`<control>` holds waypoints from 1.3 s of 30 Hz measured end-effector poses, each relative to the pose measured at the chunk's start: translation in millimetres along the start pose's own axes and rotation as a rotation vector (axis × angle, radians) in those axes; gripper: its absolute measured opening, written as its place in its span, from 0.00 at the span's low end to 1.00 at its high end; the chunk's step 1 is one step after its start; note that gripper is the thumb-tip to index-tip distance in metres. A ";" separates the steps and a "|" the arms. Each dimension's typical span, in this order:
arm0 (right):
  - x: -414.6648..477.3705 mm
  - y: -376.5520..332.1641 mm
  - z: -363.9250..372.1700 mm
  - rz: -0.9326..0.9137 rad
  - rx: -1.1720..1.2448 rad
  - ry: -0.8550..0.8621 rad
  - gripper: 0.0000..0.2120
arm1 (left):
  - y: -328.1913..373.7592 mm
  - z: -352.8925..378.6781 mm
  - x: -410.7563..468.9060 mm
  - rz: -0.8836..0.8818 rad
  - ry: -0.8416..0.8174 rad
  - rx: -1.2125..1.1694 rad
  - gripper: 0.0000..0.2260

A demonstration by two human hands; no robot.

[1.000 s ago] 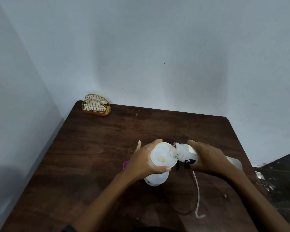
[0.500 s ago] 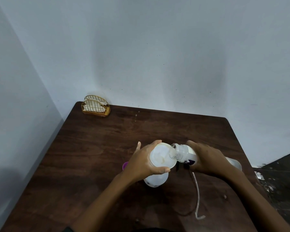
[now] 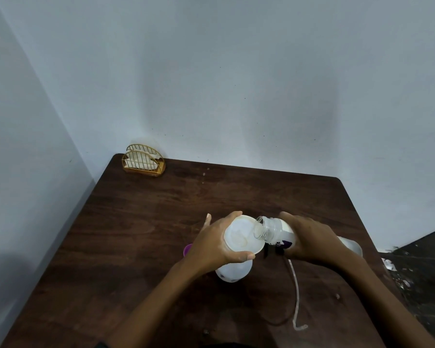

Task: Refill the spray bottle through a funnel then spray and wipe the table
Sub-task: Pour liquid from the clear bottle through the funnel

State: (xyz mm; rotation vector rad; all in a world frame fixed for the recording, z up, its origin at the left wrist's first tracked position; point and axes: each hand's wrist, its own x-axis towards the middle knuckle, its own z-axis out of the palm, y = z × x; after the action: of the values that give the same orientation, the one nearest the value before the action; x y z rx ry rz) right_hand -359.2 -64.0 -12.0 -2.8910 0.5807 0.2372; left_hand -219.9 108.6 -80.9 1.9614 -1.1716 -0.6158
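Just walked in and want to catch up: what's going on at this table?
A person is refilling a spray bottle. Their left hand grips a white funnel sitting on it; their right hand holds a clear bottle tipped sideways, open mouth over the funnel. A thin tube lies on the table by the right arm. Spraying and wiping have not yet begun.

I'm seeing the left hand (image 3: 211,244) gripping the rim of a wide white plastic funnel (image 3: 241,237), which is sitting on a translucent white spray bottle (image 3: 232,271) on the dark brown wooden table (image 3: 148,234). The right hand (image 3: 309,241) is holding a tilted clear plastic refill bottle (image 3: 271,231), open mouth over the funnel. A thin white tube (image 3: 296,292) is lying near right. A gold wire napkin holder (image 3: 143,162) is sitting in the far-left corner.
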 end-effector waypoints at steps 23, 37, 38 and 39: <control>1.7 -1.2 -3.7 0.005 -0.015 -0.027 0.20 | -0.9 0.5 0.8 -0.003 -0.002 -0.003 0.45; 0.4 -1.9 -3.3 0.015 -0.022 -0.025 0.19 | 0.3 0.5 1.1 0.002 0.003 -0.007 0.45; 0.4 -2.2 -3.8 0.013 -0.024 -0.025 0.19 | 0.5 0.3 0.8 0.003 0.003 -0.011 0.45; 0.2 -2.4 -4.2 0.012 -0.023 -0.027 0.19 | 0.8 0.1 0.5 0.004 0.004 -0.013 0.45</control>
State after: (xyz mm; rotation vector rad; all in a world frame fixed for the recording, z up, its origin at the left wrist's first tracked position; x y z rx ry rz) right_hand -357.6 -62.8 -7.6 -2.9027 0.5944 0.2865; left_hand -220.1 107.9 -80.3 1.9486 -1.1661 -0.6161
